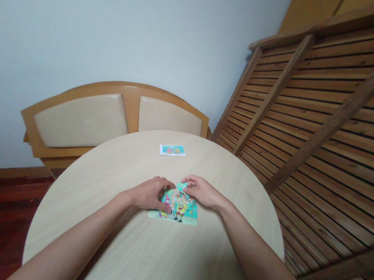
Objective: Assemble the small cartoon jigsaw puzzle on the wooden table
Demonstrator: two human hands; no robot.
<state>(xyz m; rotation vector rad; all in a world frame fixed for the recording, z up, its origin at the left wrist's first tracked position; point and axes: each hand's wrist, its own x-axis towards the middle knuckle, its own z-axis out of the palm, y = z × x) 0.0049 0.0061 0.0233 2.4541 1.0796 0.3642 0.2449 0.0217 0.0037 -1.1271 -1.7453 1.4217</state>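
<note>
Hiding pt of puzzle (181,209): L hand (149,193); pic card (172,150) beyond

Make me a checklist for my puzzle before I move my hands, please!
1. Right hand has a grip on a puzzle piece: ok, near the puzzle's top.
2. Left hand at the puzzle's left side: ok.
3. Puzzle all filled in: not ok, the table shows through toward the top.
4. Picture card face up: ok, it lies beyond the puzzle.
5. Piece matches the gap: cannot tell, fingers partly cover it.
</note>
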